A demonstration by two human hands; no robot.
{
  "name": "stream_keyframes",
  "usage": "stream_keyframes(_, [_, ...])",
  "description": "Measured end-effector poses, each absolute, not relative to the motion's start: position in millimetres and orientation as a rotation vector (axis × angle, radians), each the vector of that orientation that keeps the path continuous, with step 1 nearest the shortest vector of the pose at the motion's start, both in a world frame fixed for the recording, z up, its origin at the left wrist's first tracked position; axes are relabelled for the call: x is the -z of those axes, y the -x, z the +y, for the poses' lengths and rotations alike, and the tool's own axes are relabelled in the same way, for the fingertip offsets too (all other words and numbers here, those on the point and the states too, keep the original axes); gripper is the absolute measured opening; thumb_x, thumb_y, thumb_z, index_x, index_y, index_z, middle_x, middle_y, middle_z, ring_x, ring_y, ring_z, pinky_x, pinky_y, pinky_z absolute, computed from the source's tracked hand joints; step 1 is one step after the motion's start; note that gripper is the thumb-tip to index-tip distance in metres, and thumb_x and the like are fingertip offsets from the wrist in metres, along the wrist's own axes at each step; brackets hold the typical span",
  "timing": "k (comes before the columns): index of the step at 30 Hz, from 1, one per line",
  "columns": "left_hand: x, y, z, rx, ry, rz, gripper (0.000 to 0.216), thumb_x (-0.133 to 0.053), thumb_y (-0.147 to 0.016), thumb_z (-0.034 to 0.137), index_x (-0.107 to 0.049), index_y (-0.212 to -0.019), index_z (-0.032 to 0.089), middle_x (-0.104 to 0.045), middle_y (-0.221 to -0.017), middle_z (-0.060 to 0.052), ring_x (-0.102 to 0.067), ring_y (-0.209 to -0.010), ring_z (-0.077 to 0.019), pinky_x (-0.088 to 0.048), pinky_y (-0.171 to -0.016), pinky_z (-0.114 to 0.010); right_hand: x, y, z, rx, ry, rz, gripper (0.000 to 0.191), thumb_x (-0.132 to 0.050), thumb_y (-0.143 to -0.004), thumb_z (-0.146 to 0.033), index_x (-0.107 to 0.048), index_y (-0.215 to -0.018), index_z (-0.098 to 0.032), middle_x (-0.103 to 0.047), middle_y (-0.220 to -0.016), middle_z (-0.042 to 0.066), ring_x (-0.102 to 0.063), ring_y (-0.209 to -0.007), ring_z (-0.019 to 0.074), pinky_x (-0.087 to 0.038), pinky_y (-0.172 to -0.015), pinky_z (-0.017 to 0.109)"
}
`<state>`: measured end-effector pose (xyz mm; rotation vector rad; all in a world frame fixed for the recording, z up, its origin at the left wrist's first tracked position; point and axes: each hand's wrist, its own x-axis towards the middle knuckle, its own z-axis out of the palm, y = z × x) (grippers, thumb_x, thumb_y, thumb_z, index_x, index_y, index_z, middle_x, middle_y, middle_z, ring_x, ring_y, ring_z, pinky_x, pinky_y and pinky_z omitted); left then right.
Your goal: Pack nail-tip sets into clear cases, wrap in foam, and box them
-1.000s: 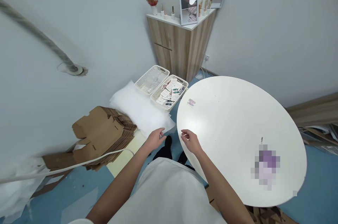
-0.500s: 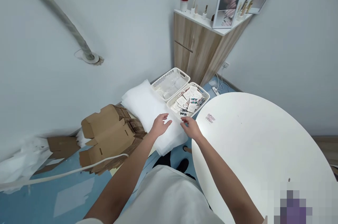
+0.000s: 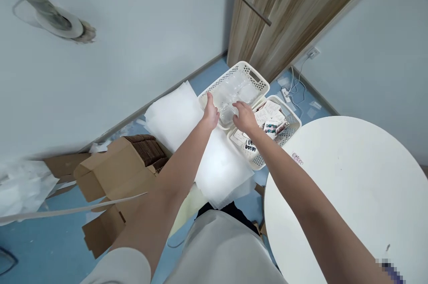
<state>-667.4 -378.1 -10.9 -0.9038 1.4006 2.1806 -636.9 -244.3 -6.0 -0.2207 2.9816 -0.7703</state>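
Head view: both bare hands reach to the upper middle of the frame, over a white perforated basket (image 3: 257, 82) with clear plastic pieces (image 3: 245, 91) in it. Left hand (image 3: 211, 113) is at the basket's near-left edge, thumb up, apart from the right. Right hand (image 3: 246, 119) is near the basket's lower right, fingers bent toward the plastic. Can't tell if either hand grips a piece or just touches; the plastic is too see-through and fingers cover the spot.

Handling, my judgement: plastic looks thin and very light, probably slick, likely to dent or crease under a hard squeeze. Pieces overlap, so two may cling together. Best hold: light pinch on one free edge, thumb against fingertips, other hand steadying the pile.

Around: second basket (image 3: 294, 119) just beside, lower right, holding printed cards (image 3: 270, 110); white soft-looking sheets (image 3: 170, 117) to the left; flattened cardboard (image 3: 115, 161) lower left; round white table (image 3: 361, 177) at right.
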Motion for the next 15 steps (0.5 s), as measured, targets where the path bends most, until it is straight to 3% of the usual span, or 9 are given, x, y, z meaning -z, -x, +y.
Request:
stream_keyframes(9, [42.0,697.0,-376.2,-2.186,0.939,1.19,0.083,-0.009,-0.075,0.073,-0.045,-0.124,0.017,-0.047,-0.126,-0.009,-0.034,-0.127,-0.0201,-0.028,-0.102,-0.034,32.1,682.1,-269.5,0.474,0.45,2.919,0.056,-0.045,-0.07,-0.01,-0.037,-0.126,-0.008,-0.04,-0.131,0.019,-0.035,-0.119,0.0305,-0.023,-0.099,0.047])
stream_keyframes(15, [51.3,707.2,-371.0,-2.153,1.019,1.197,0.083,-0.012,-0.073,0.076,-0.049,-0.119,0.019,-0.05,-0.122,-0.008,-0.035,-0.126,-0.0211,-0.028,-0.102,-0.033,45.3,687.3,-279.8,0.412,0.38,2.867,0.06,-0.046,-0.072,-0.012,-0.029,-0.13,-0.003,-0.038,-0.131,0.021,-0.036,-0.117,0.0297,-0.026,-0.097,0.044])
